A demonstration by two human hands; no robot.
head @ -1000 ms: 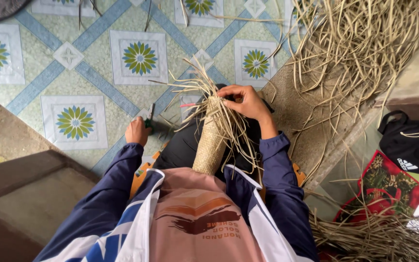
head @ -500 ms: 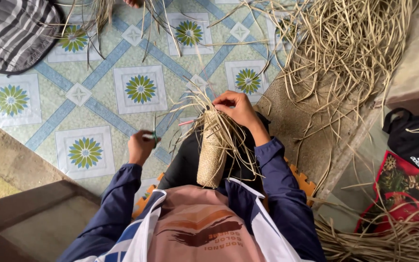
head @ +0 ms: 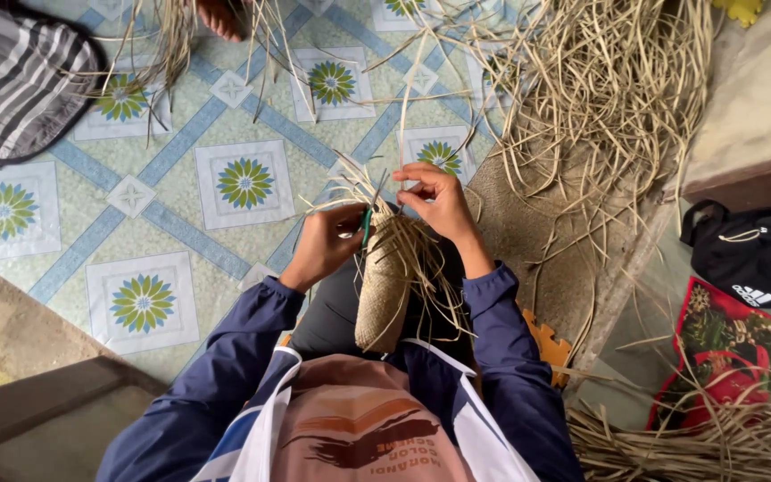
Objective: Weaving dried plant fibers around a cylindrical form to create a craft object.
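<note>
The half-woven straw piece (head: 384, 290) lies on your lap, a narrow tan tube pointing away from you, its far end bristling with loose strands (head: 408, 245) that spill over your right thigh. Your right hand (head: 437, 198) sits at that open end — fingers curled in, thumb and forefinger pinched on a few of the strands. Your left hand (head: 325, 243) is closed round a small green-handled tool (head: 367, 225), which looks like a pair of scissors, its tip just beside the weave's top edge and close to your right fingertips; you cannot tell whether the blades are parted.

Under you shows an orange foam mat (head: 546, 344) with a jigsaw edge, lying on a tiled floor (head: 171, 223) of blue bands and green flower squares. A big heap of dry straw (head: 609, 80) spreads at upper right — more lies in a bundle (head: 698, 437) at lower right. To the right sit a black bag (head: 756, 254) and a red patterned bag (head: 742, 344). At upper left lies a striped grey cloth (head: 15, 76), and another person's foot (head: 222, 16) shows at the top edge among straw.
</note>
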